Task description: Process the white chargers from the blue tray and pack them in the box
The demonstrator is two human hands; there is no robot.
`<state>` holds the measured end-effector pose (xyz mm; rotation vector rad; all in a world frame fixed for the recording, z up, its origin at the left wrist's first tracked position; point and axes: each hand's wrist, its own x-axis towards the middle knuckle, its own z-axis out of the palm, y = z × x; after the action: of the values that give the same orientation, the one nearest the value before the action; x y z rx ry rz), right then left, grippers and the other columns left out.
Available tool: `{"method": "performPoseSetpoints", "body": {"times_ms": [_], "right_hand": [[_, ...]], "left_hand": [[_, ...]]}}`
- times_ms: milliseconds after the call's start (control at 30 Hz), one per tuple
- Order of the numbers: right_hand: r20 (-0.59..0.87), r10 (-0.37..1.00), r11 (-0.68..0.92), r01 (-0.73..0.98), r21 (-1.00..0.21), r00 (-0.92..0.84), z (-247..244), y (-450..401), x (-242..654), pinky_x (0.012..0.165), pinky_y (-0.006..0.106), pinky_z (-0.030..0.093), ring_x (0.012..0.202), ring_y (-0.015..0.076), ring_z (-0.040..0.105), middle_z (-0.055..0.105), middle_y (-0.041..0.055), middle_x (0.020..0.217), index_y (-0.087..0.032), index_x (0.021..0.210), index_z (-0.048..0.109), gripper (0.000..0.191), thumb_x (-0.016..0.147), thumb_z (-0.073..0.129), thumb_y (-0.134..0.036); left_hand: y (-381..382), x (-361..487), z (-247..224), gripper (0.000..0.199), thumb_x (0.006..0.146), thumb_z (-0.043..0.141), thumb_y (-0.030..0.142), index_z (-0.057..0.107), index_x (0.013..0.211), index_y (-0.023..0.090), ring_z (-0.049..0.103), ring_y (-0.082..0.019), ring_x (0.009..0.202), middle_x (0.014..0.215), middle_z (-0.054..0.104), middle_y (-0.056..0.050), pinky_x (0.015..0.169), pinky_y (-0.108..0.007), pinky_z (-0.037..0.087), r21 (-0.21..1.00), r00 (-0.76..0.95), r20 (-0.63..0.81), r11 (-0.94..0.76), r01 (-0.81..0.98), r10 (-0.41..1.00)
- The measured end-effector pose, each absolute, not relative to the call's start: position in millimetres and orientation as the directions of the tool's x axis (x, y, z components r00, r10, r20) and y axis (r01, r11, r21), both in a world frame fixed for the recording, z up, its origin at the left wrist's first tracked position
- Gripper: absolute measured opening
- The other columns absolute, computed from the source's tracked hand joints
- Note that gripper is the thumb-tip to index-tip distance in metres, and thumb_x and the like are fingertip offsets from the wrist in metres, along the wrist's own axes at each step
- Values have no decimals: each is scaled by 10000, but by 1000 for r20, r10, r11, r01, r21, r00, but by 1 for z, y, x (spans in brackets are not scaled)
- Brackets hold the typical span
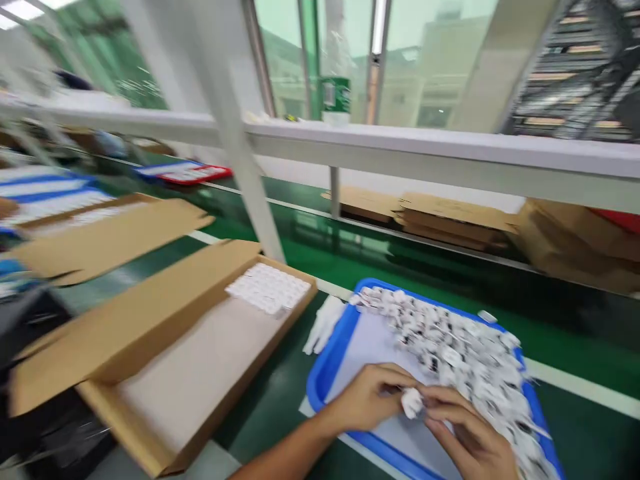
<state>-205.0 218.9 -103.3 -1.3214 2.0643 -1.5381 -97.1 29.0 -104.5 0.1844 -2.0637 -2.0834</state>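
Observation:
Over the near part of a blue tray (320,383), my left hand (367,400) and my right hand (467,427) meet at a small white piece (413,403). The fingers of both hands are closed about it, and its exact kind is too blurred to make out. Many similar small white pieces with dark spots (450,340) are heaped along the far and right side of the tray. A pale liner (373,350) shows on the tray's left part. Left of the tray lies a white glove (324,325).
An open cardboard box (295,313) with a block of white pieces (270,287) in its far end stands at left. Behind runs a green conveyor belt (310,250) under a white shelf (425,150) with a slanted post (250,180). Folded cardboard (450,217) lies beyond.

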Motion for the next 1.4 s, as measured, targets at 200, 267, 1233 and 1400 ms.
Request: {"method": "performPoseSetpoints", "body": {"times_ms": [200, 267, 1233, 1400], "right_hand": [[373, -749, -97, -466, -880, -547, -94, 203, -198, 970, 404, 619, 1141, 245, 721, 773, 87, 1191, -304, 1145, 703, 219, 946, 755, -231], [392, -758, -101, -500, -860, -521, -97, 202, -196, 957, 425, 611, 1129, 248, 708, 773, 87, 1186, -301, 1120, 707, 202, 943, 759, -221], [510, -802, -72, -798, -598, -310, -98, 204, -196, 896, 469, 598, 1060, 265, 670, 710, 133, 1170, -221, 1367, 578, 445, 974, 602, -14], [533, -783, -113, -768, -631, -322, -98, 204, -196, 929, 430, 591, 1144, 269, 642, 660, 157, 1233, -199, 1366, 586, 434, 972, 633, -23]], "left_hand": [[26, -97, -104, 207, 930, 692, 258, 859, 1051, 239, 718, -245, 975, 1062, 776, -102, 850, -322, 569, 996, -969, 79, 56, 67, -233], [29, -96, -105, 215, 910, 684, 217, 857, 1037, 236, 716, -233, 938, 1045, 771, -96, 802, -313, 575, 993, -953, 97, 86, 75, -286], [24, -93, -112, 231, 905, 760, 340, 833, 1056, 182, 738, -264, 1051, 1132, 757, -132, 868, -346, 628, 988, -936, 22, -136, 74, -352], [25, -94, -109, 154, 877, 772, 278, 814, 973, 166, 746, -237, 967, 1047, 769, -111, 813, -313, 615, 985, -929, -2, -161, 62, -370]]}}
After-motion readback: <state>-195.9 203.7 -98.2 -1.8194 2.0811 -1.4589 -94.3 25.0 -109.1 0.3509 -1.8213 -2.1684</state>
